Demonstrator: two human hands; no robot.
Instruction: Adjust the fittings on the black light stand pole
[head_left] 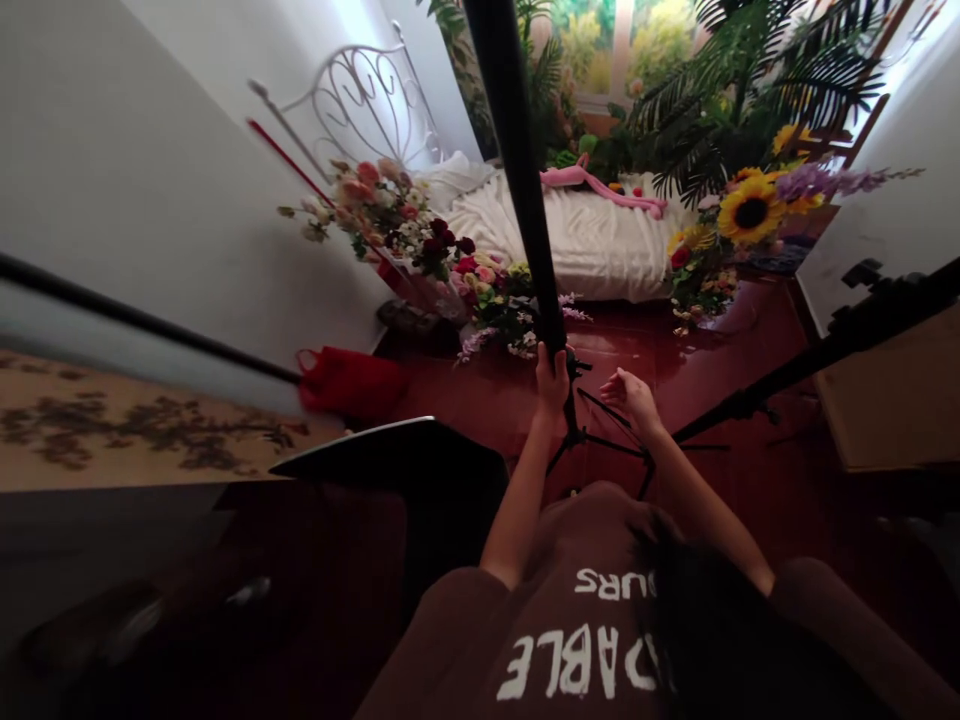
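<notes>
A thick black pole (529, 190) rises from a stand with spread black legs (611, 443) on the dark red floor. My left hand (553, 378) is wrapped round the lower part of this pole. Just right of it, a small dark knob (580, 368) sticks out from the pole. My right hand (628, 393) is to the right of the pole, apart from it, with its fingers bent and partly spread and nothing visible between them.
A white-draped bed (600, 240) with a pink toy stands ahead, flowers (442, 240) at its left and sunflowers (750, 210) at its right. Another black stand (780, 375) slants in from the right. A red bag (352, 383) lies left, near a dark panel (420, 460).
</notes>
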